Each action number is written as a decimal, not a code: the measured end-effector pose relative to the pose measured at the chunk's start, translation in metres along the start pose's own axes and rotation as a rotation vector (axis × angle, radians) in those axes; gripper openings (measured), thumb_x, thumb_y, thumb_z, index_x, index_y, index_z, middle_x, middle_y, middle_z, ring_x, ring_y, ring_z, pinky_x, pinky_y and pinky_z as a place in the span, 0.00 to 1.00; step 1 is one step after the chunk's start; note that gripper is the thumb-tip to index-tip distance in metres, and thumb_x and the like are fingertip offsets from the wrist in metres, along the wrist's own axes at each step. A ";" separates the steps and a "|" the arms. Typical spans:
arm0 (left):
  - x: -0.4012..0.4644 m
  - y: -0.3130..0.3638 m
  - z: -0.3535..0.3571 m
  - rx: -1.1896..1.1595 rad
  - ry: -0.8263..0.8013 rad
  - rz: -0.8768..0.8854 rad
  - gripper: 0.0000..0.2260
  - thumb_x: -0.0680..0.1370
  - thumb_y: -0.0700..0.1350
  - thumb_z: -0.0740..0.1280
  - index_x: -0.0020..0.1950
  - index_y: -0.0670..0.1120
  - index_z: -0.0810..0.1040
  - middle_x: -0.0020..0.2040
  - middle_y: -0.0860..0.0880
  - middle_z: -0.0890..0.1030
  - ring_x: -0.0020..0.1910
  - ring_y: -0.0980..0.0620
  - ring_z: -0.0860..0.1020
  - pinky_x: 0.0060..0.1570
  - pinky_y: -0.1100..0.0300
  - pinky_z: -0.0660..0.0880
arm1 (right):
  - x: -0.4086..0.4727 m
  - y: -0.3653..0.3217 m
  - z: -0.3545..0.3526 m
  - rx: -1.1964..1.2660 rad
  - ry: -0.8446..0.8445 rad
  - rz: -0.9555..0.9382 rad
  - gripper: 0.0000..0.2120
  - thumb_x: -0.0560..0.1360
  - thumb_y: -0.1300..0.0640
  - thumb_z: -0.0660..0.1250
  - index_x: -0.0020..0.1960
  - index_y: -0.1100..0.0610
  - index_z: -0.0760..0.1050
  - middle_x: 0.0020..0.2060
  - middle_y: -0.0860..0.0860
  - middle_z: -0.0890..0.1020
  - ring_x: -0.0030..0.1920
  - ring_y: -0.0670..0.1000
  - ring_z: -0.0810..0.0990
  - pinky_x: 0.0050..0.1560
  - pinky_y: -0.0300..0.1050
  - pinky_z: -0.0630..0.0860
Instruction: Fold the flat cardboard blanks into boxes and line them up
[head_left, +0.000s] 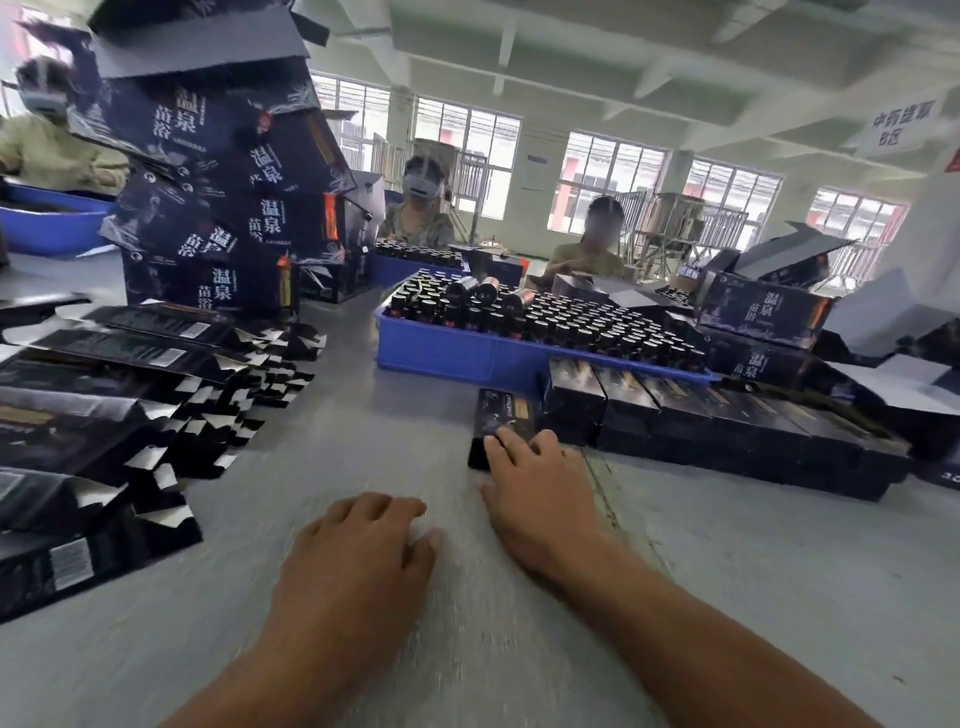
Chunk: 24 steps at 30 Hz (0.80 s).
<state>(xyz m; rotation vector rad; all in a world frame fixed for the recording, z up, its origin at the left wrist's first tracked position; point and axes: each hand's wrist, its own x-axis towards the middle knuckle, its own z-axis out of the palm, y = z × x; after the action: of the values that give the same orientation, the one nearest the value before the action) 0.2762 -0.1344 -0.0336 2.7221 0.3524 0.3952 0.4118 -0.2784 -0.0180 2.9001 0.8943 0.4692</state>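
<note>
On a grey worktop in a packing room, two bare forearms reach forward from the bottom edge. The right hand lies with straight fingers resting on the near end of a small dark folded box, pressing or nudging it rather than gripping it. That box sits just left of a row of finished boxes, which runs off to the right in front of a blue tray filled with small dark bottles. The left hand rests on the bare worktop with its fingers loosely curled, holding nothing.

Flat cardboard blanks, dark with pale tabs, are fanned out in an overlapping pile along the left side, well apart from both hands. Behind them rises a leaning stack of larger printed cartons. Other seated workers are across the table, in blurred view.

The step in hand appears to be lining up this newest box against the row. To do it well, slide the box sideways until its long side touches its neighbour, keep the fingers flat so the lid is not crushed, and square its front edge with the others. A small gap seems to remain between it and the row, though motion blur makes this uncertain. The left hand is free to fetch the next blank.
</note>
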 end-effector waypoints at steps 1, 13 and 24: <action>0.000 0.000 0.000 -0.008 -0.003 -0.003 0.21 0.82 0.62 0.52 0.74 0.61 0.66 0.73 0.61 0.68 0.73 0.55 0.64 0.71 0.56 0.63 | 0.012 0.003 0.002 0.022 -0.022 0.014 0.24 0.83 0.48 0.53 0.78 0.53 0.59 0.78 0.51 0.62 0.68 0.60 0.69 0.64 0.57 0.70; 0.004 0.002 0.003 0.008 -0.038 -0.001 0.21 0.82 0.65 0.51 0.73 0.61 0.66 0.72 0.61 0.67 0.72 0.56 0.63 0.70 0.55 0.61 | 0.059 0.031 0.016 0.185 -0.103 0.213 0.31 0.78 0.62 0.55 0.79 0.50 0.55 0.82 0.47 0.48 0.67 0.62 0.74 0.62 0.56 0.73; -0.007 0.002 -0.005 -0.005 -0.102 0.050 0.18 0.83 0.52 0.57 0.70 0.47 0.73 0.67 0.43 0.73 0.67 0.41 0.67 0.69 0.43 0.62 | -0.016 0.027 0.038 0.276 -0.157 0.015 0.18 0.82 0.61 0.61 0.71 0.61 0.73 0.72 0.59 0.73 0.72 0.60 0.70 0.74 0.49 0.58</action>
<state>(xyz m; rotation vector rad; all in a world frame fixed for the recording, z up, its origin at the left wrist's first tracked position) 0.2689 -0.1369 -0.0303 2.7382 0.2555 0.2689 0.4256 -0.3090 -0.0546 3.1350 0.9842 0.1223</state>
